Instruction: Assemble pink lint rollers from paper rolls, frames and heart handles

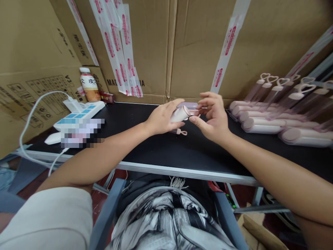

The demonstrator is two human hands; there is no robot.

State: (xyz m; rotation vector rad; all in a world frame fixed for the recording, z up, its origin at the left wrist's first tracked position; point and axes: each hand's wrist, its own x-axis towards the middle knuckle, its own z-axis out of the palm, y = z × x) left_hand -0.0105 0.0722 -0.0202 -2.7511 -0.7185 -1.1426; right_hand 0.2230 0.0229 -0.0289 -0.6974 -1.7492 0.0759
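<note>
My left hand (164,116) is wrapped round a smooth, pale pink cylinder (181,114), tilted so its round end faces right. My right hand (212,116) is just right of that end, its fingers curved and apart. Beyond the cylinder, between the hands, lies a translucent lilac piece (189,105), partly hidden; whether my right fingertips touch it I cannot tell. Below my left hand, a small pink piece with a loop end (182,132) rests on the black tabletop (166,152), the rest of it covered by the hand.
At the right, several pale pink cylinders (264,125) lie with clear tubes bearing heart-shaped loops (283,82). A white power strip (90,108), a drink bottle (90,85) and a white cable (22,128) are at the left. A taped cardboard wall (153,45) stands behind the table.
</note>
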